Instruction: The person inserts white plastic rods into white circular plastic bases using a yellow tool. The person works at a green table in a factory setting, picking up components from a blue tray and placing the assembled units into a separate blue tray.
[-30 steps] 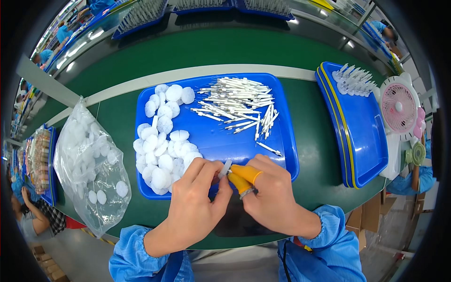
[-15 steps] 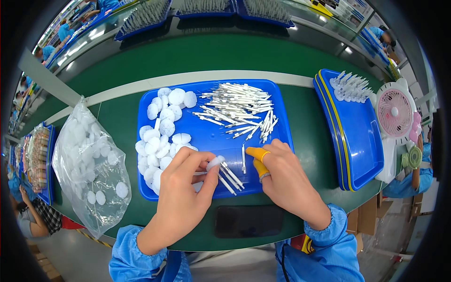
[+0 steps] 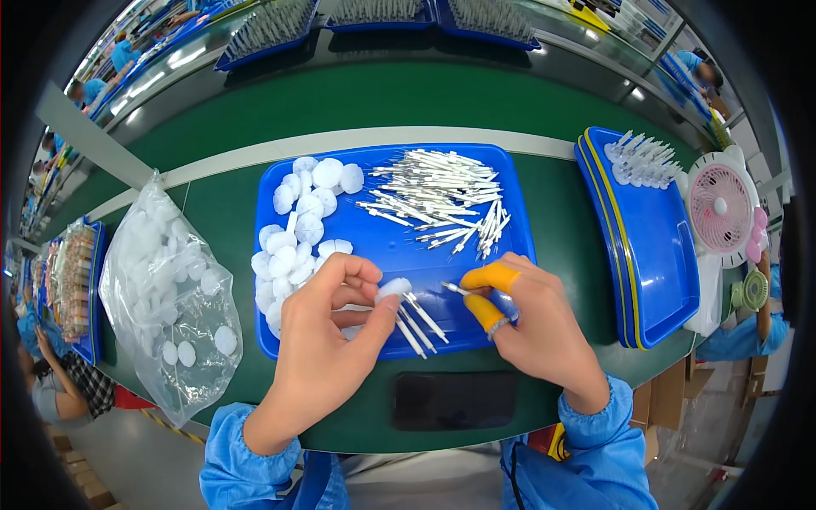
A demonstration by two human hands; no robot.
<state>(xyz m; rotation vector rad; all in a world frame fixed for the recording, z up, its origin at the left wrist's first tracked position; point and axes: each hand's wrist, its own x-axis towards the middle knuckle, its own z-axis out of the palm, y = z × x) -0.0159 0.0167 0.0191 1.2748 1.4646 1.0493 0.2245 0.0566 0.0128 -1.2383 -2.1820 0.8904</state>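
Over the front of a blue tray, my left hand pinches a round white plastic disc. Several thin white sticks stick out of the disc toward the lower right. My right hand, with yellow finger cots on thumb and forefinger, pinches one small white stick whose tip points left at the disc, a short gap away. In the tray lie a heap of white discs at the left and a pile of white sticks with thin metal tips at the back right.
Left of the tray lies a clear bag of white discs. A dark phone is in front. At right stand stacked blue trays with finished-looking disc-and-stick pieces, and a pink-and-white fan. Filled trays line the back shelf.
My right hand has picked up a single white stick from the tray and turned it sideways toward the disc. The left hand keeps its pinch while its upper fingers have opened slightly.
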